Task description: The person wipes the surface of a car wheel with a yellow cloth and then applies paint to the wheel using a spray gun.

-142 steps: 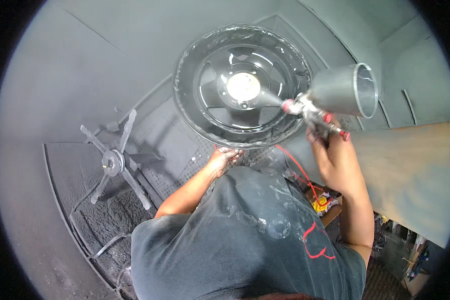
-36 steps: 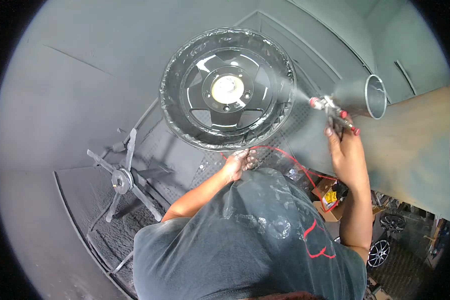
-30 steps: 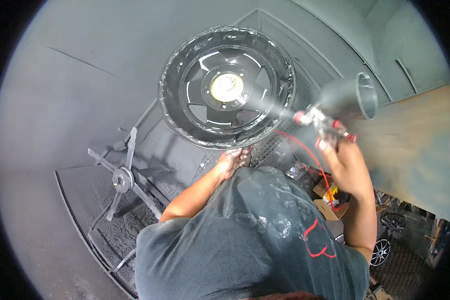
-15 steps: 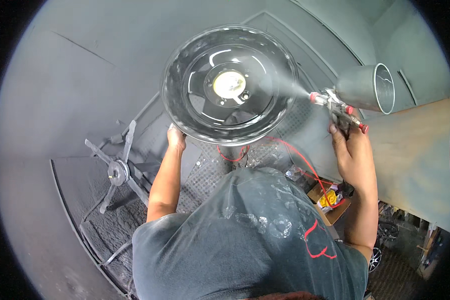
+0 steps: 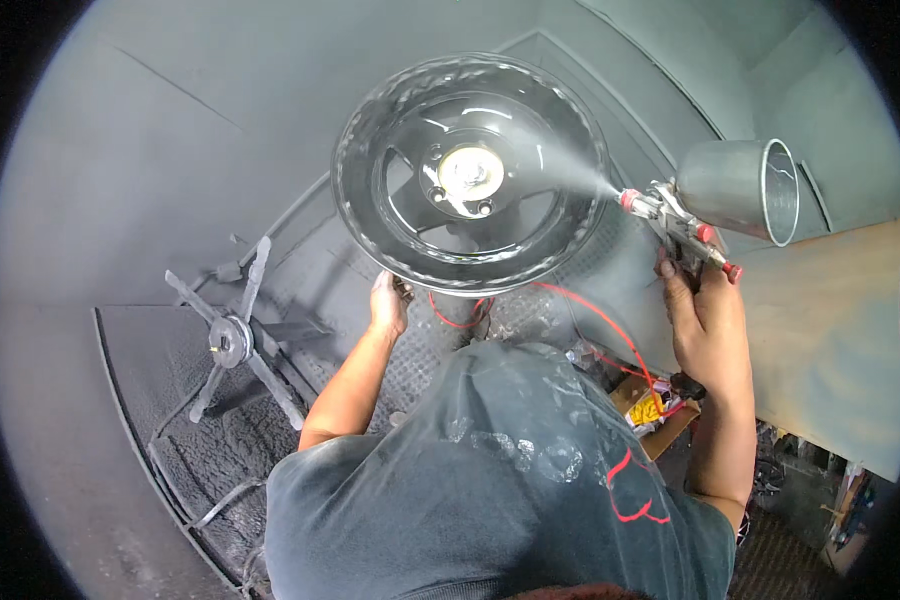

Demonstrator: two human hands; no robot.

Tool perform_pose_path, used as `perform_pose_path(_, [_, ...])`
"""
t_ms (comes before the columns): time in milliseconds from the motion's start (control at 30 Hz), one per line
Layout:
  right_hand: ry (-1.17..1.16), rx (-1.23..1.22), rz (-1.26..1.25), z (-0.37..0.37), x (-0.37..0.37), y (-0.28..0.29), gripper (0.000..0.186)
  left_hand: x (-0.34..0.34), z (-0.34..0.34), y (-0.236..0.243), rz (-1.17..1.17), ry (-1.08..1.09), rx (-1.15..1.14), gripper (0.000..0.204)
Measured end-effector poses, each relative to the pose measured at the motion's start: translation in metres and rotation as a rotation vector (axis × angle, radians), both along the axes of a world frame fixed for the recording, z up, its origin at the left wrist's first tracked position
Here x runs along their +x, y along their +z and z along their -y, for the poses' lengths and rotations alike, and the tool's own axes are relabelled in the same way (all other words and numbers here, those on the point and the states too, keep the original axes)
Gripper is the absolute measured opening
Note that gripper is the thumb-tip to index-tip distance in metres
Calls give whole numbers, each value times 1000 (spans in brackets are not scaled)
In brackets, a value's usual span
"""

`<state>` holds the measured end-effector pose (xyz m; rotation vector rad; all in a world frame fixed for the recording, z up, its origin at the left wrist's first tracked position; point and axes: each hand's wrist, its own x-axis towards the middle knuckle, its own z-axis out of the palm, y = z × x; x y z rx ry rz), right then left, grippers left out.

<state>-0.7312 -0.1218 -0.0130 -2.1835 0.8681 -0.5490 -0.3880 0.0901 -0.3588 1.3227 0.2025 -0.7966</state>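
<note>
A glossy dark wheel rim [image 5: 370, 215] hangs in front of me, its open barrel facing up, with a pale bright centre. My left hand [image 5: 388, 305] is at its lower left edge, fingers curled against it; the fingertips are partly hidden. On the right, my right hand [image 5: 705, 320] is closed around the handle of a spray gun [image 5: 675, 215] with red knobs. A metal cup [image 5: 725, 190] sits on the gun. From the nozzle, white mist fans leftward into the rim's barrel.
A grey-coated stand [image 5: 232, 342] with several arms is at the left. A red hose [image 5: 610, 320] curves across below the rim to a cardboard box [image 5: 660, 435] holding a yellow item. A tan panel [image 5: 830, 350] stands on the right.
The rim has turned, its holes now in other positions. My left hand has shifted rightward along the rim's lower edge. The spray gun keeps misting from nearly the same place.
</note>
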Motion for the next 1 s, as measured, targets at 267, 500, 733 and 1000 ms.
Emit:
perform_pose_path(267, [304, 219, -171, -20, -2, 10, 21, -26, -9, 1, -14, -123, -73, 20])
perform_pose_path(500, [29, 44, -427, 20, -15, 3, 36, -47, -15, -5, -99, -182, -140, 13])
perform_pose_path(733, [-100, -77, -185, 28, 25, -1, 22, -8, -5, -7, 48, -150, -57, 17])
perform_pose_path(1000, [366, 194, -69, -9, 62, 14, 28, 34, -1, -2, 87, -157, 44, 27])
